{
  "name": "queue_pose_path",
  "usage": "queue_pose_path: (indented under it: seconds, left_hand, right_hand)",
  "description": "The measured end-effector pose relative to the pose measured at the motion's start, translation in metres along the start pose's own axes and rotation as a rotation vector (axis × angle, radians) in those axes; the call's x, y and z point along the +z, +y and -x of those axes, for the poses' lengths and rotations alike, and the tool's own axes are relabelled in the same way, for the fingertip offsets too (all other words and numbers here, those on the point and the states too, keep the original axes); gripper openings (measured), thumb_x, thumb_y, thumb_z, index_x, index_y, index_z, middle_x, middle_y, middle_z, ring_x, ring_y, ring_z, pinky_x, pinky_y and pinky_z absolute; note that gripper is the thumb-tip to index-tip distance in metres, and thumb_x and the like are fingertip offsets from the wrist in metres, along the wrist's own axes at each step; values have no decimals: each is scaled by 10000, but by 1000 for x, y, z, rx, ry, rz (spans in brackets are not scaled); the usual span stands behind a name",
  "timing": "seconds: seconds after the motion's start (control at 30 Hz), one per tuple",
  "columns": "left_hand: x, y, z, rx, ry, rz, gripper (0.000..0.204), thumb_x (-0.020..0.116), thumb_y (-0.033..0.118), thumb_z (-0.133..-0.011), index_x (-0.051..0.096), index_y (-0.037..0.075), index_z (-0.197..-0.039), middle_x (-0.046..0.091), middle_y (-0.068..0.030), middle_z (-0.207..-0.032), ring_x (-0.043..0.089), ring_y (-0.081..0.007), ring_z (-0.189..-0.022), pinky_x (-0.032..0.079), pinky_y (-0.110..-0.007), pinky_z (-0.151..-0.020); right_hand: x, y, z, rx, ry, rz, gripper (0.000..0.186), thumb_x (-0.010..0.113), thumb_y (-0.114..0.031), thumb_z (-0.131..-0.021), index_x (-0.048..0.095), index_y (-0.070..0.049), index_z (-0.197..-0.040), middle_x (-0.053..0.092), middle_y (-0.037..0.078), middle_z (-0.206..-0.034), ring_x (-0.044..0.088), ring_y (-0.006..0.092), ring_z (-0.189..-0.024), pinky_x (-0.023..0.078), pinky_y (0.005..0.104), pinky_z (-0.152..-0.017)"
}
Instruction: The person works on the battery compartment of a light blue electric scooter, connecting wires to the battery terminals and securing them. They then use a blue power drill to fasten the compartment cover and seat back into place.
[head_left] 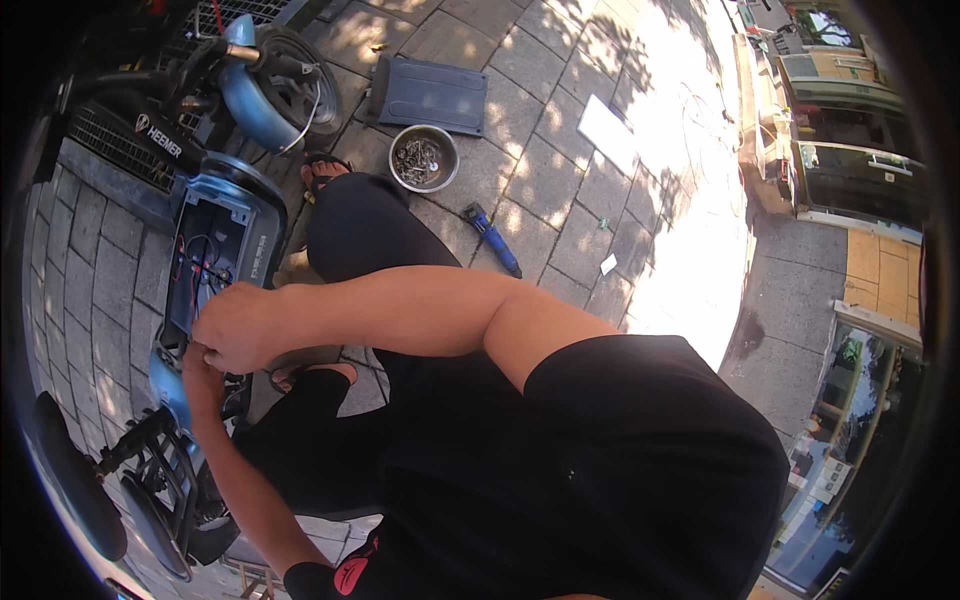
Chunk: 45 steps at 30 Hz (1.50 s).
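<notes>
Two hands are pressed together at the near edge of the scooter's open battery compartment [215,250]: right hand [235,330] fisted, left hand [200,375] curled beneath; anything gripped cannot be told. Wiring work seems in hand; fine fingertip control is called for next. A screw bowl [424,158] sits apart.

Left hand [203,375] fingertips perhaps behind right hand [240,330]

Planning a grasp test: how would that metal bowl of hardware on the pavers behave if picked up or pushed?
The metal bowl looks rigid with a rounded base, so a push would probably slide or rock it on the uneven pavers. The loose metal parts inside likely make it heavy for its size and apt to shift or spill if tilted.
</notes>
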<state>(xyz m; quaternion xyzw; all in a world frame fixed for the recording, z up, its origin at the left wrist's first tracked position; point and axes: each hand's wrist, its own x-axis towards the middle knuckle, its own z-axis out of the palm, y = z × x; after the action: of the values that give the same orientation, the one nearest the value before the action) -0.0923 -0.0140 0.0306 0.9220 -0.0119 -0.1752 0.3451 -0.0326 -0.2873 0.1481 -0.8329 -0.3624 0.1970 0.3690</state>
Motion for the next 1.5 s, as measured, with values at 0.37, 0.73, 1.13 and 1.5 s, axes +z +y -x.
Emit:
queue_pose_path:
  seconds: [0.37, 0.73, 1.13, 1.5]
  left_hand:
    - [-9, -14, -8, -237, 18, -292, 307, 759, 270, -977, 738, 127, -1248, 727, -168, -1366, 670, -439, -1252, 540, -512, -1048]
    - [-1, 2, -37, -330, 79, -415, 763, 635, 572, -1044, 501, 119, -1643, 491, -188, -1686, 392, -401, -1602, 314, -547, -1310]
    - [60, -13, -89, -329, 228, -302, 876, 367, 672, -1122, 291, 56, -1741, 266, -178, -1819, 213, -393, -1688, 172, -560, -1359]
    - [58, -14, -94, -244, 234, -355, 778, 348, 611, -1147, 347, 94, -1728, 301, -122, -1816, 259, -323, -1685, 192, -644, -1318]
  right_hand:
    - [-5, 39, 49, 45, 28, 156, 245, 672, -269, -993, 737, -33, -996, 762, 182, -965, 763, 415, -903, 610, 528, -830]
    - [2, 2, 32, -167, -206, 188, 249, 710, -261, -989, 713, -19, -1049, 736, 157, -1000, 770, 352, -954, 606, 467, -854]
    - [6, 9, 34, -160, -185, 230, 210, 717, -241, -989, 696, -34, -1020, 717, 143, -967, 752, 344, -930, 593, 460, -820]
    - [7, -7, 36, -182, -179, 219, 193, 732, -211, -945, 693, -32, -1006, 704, 126, -933, 743, 315, -889, 581, 432, -785]
